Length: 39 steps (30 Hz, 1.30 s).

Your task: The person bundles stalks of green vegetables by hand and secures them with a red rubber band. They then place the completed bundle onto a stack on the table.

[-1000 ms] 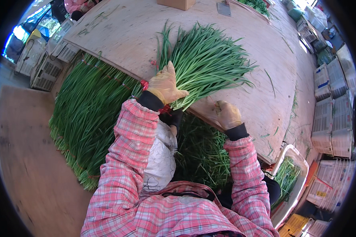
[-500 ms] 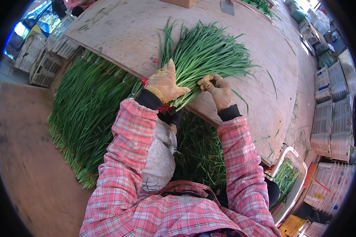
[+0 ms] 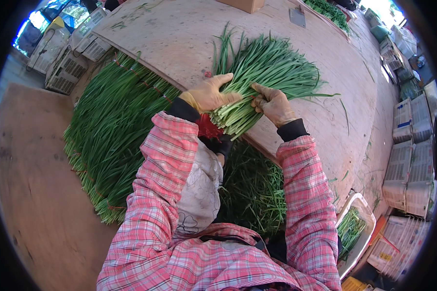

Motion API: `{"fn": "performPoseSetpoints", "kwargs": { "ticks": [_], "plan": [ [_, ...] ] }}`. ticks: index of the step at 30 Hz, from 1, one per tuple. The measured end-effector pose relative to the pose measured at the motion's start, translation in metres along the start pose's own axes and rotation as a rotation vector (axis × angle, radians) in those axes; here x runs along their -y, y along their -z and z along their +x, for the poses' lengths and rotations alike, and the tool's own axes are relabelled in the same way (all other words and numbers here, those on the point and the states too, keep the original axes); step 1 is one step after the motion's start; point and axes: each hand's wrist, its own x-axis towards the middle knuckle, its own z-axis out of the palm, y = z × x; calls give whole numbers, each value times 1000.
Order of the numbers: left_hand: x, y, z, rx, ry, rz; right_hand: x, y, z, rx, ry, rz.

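A loose bunch of garlic chives [image 3: 277, 72] lies on the wooden table, pale cut ends toward me and green leaves fanned to the far right. My left hand [image 3: 210, 93], in a yellowish glove, lies at the left of the stems, thumb and fingers apart. At the bunch's right side my right hand [image 3: 276, 105], gloved too, is closed in a pinch against the stems. A bit of thin red tie shows at its fingertips. A clump of red ties [image 3: 209, 128] hangs below my left wrist, partly hidden by it.
Tied chive bundles [image 3: 116, 126] are piled at the left beside a brown board [image 3: 34, 184]. Loose greens [image 3: 252, 189] lie below the table edge [image 3: 170, 80]. A white basket [image 3: 369, 213] stands at lower right, stacked crates [image 3: 398, 169] beyond it. A cardboard box [image 3: 243, 4] sits at the back.
The view has shifted slightly. My right hand has closed in a pinch by the stems, with a red bit now showing. My left fingers reach across near the cut ends, which are more gathered.
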Motion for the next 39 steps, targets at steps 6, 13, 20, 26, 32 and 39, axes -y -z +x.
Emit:
{"fn": "performPoseSetpoints", "kwargs": {
  "ticks": [6, 13, 20, 26, 32, 39],
  "plan": [
    [85, 22, 44, -496, 300, 91, -7, 3, -1, 5, 7, 46],
    [82, 16, 59, -373, 241, 720, -3, 1, -6, -4, -4, 110],
    [113, 22, 62, -385, 187, 149, -7, 0, -5, 18, 32, 119],
    [74, 20, 52, -328, 362, -603, -7, 0, -6, -12, 38, 140],
    [50, 23, 42, -314, 620, -845, -4, -3, -7, -17, 16, 157],
    [-3, -5, 43, -242, 322, -812, -6, 0, -10, 4, 24, 142]
  ]
}}
